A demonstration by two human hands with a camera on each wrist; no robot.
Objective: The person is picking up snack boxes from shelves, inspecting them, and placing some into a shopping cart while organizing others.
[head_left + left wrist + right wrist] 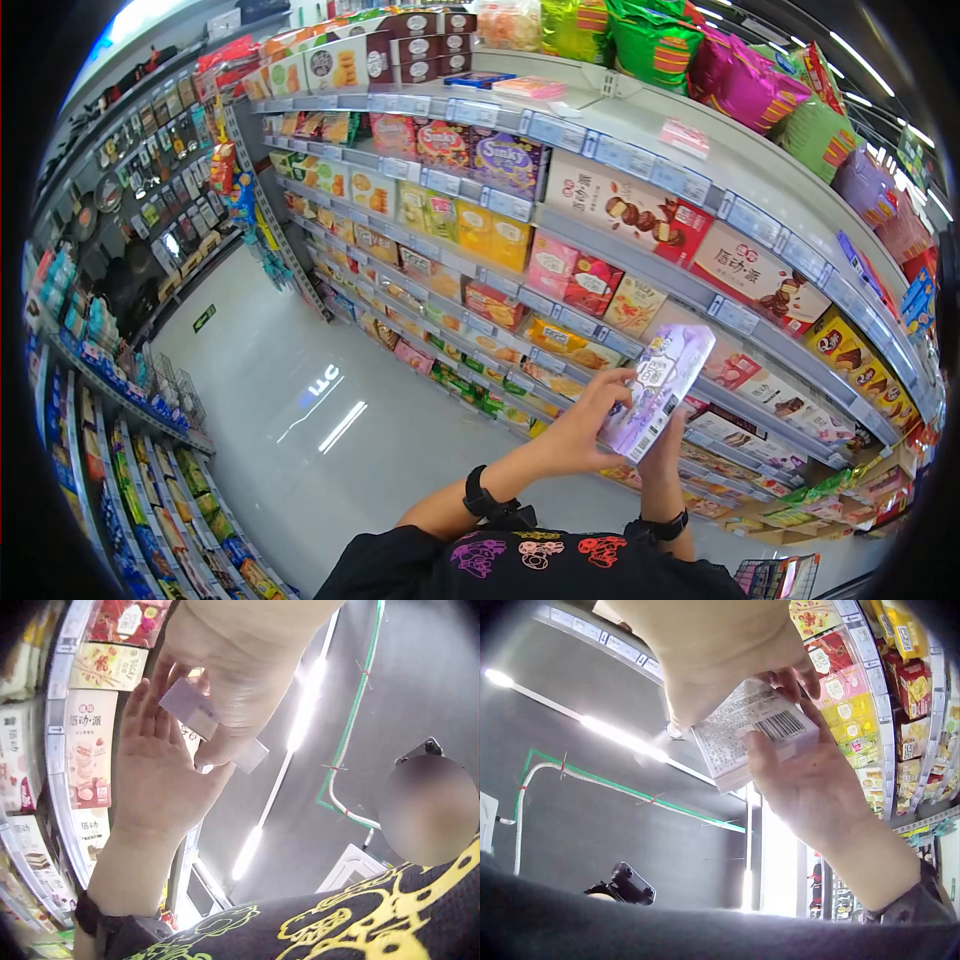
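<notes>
The box (662, 385) is held up between the two hands, in front of the shelf (630, 115) and off it. What a change of grip would seem to hinge on is how its long axis sits between the palms. That axis runs on a slant: the lower end points back toward the person's body, above the gap between the wrists, while the upper end leans away and to the right, toward the goods ahead of the hands. In the head view the upper end sticks out past both hands.

The left hand (585, 425) has the surer hold. It grips the box from its left side, fingers bent at the patterned face and thumb pressed beside the barcode (780, 726). The right hand (662, 452) is under the box and to its right, seemingly steadying it; from the left wrist its fingers look fairly straight and its palm faces the box, but the place of its thumb cannot be made out. Both hands are close to the lower half, so I judge the left nearer in working terms, with the right as a support.

Ahead of the hands, a white box (760, 272) stands on the shelf, to the right of the held box's upper end; a yellow box (860, 365) is well apart, farther to the hands' right
</notes>
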